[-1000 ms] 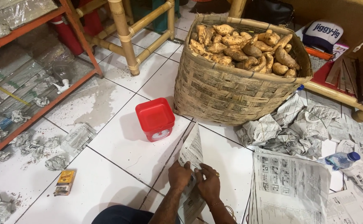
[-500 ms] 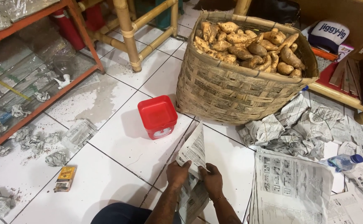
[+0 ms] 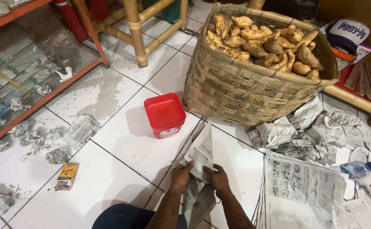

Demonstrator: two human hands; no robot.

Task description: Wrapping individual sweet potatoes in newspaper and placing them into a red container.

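Just in front of the woven basket, we pinch a newspaper sheet upright, left hand and right hand both closed on its lower edge, seemingly to fold it.

A printed newspaper sheet, folded to a point, stands upright over white tiles
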